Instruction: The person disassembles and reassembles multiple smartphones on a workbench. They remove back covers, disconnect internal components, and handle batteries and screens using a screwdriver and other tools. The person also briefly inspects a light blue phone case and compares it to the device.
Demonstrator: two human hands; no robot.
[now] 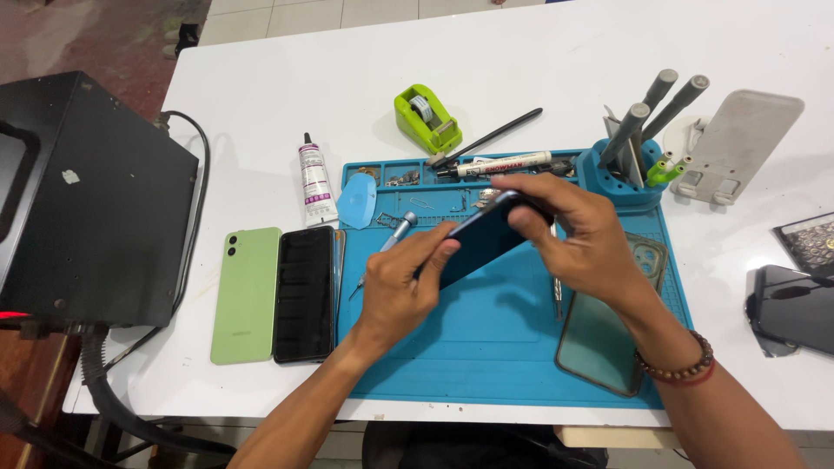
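Both my hands hold a dark blue smartphone (480, 241) tilted above the blue work mat (486, 339). My left hand (401, 282) grips its lower end, and my right hand (578, 236) closes over its upper end. A small silver screwdriver (393, 239) lies on the mat just behind my left hand. A transparent teal phone case (608, 326) rests on the mat under my right wrist.
A light green phone back (247, 293) and a black screen panel (305, 293) lie left of the mat. A glue tube (316, 182), green tape dispenser (426, 119), marker (497, 165), blue tool holder (627, 169), white stand (738, 143), black box (87, 204) and another dark phone (795, 308) surround it.
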